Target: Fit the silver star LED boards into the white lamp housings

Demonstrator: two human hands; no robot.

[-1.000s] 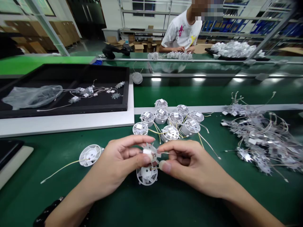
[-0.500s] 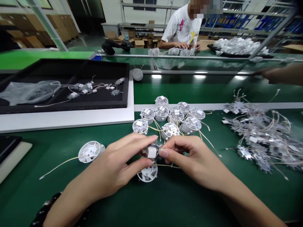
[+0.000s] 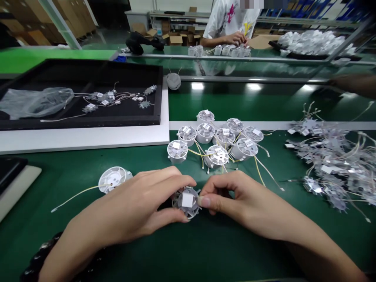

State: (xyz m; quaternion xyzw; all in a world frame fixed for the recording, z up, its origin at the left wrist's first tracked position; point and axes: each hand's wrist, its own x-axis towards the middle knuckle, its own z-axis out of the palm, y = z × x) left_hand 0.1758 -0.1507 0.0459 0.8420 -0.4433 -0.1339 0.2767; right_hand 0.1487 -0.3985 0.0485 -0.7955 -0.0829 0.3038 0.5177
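A round, toothed white plastic disc point(image 3: 190, 209) — square white label point(image 3: 187, 199) facing up — sits pinched between the left hand point(image 3: 129, 205) and right hand point(image 3: 235, 199), at six o'clock from the cluster of white housings point(image 3: 205, 133).

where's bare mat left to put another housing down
Bare green mat lies left of the lone white housing, above its wire, and nearer you than the left hand and right hand. Crowded: around the held housing, the housing cluster and the tangle of wired star boards.
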